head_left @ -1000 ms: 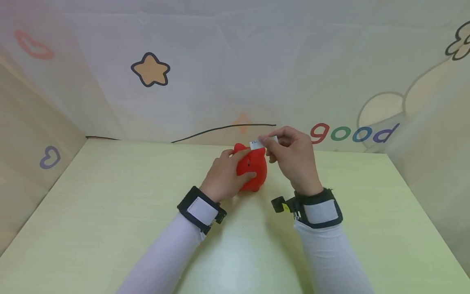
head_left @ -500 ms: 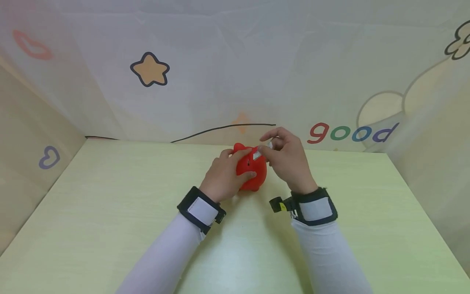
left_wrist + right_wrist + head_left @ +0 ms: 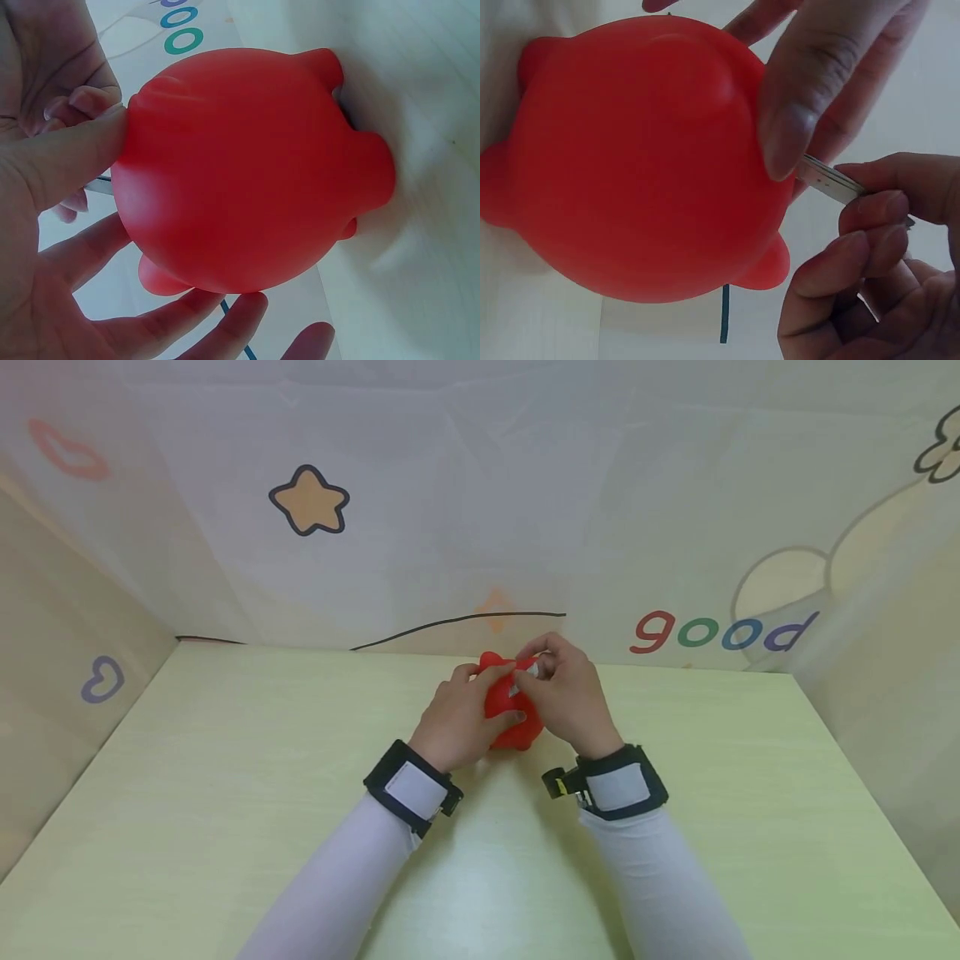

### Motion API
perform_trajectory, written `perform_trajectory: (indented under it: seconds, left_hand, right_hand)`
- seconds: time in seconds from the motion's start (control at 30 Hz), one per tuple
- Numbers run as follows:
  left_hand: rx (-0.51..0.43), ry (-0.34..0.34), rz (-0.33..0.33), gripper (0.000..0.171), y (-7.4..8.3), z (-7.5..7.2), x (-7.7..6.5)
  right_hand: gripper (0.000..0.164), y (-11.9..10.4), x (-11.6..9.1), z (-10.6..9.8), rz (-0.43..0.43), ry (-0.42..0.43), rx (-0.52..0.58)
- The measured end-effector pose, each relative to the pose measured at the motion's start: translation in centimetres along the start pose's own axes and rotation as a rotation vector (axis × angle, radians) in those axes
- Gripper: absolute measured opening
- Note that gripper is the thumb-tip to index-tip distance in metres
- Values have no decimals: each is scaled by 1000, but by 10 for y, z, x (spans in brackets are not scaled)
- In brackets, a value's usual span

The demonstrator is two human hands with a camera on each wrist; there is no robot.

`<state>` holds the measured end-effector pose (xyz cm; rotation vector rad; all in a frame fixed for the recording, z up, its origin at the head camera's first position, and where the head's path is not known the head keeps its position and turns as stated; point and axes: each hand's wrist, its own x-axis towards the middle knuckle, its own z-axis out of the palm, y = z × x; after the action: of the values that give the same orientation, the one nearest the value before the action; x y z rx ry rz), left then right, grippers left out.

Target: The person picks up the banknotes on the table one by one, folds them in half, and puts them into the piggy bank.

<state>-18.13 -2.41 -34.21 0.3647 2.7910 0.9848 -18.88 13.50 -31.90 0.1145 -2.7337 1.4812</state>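
Note:
A red piggy bank [image 3: 497, 700] stands on the table, its round body and stubby feet plain in the left wrist view. My left hand [image 3: 456, 720] spreads over it and grips it from the left, thumb on the near side, fingers on the far side. Between thumb and fingers, my right hand [image 3: 573, 703] pinches a folded slip of paper [image 3: 831, 181] with layered edges. One end of the slip meets the top of the piggy bank, beside the left thumb [image 3: 787, 139]. Where that end meets the bank is hidden by the left hand and the red body.
The pale wooden table [image 3: 225, 793] extends to both sides and toward me. Behind it hangs a printed cloth [image 3: 450, 510] with a star and the word "good". Black bands with small cameras wrap both wrists.
My right hand has moved left and a little down, carrying the slip from above the piggy bank's far right side onto its top. My left hand and the piggy bank have stayed put.

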Motion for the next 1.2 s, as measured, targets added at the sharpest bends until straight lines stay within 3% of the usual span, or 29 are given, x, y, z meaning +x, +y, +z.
perform_trajectory:
  seconds: [0.43, 0.63, 1.2]
  left_hand:
    - [8, -7, 4, 63, 0, -1, 0]
    - [1, -6, 4, 64, 0, -2, 0]
    - [-11, -6, -5, 68, 0, -1, 0]
  right_hand:
    - [24, 2, 2, -2, -33, -68, -25]
    - [22, -2, 1, -8, -78, -56, -31]
    - [17, -11, -6, -23, -40, -121, -56]
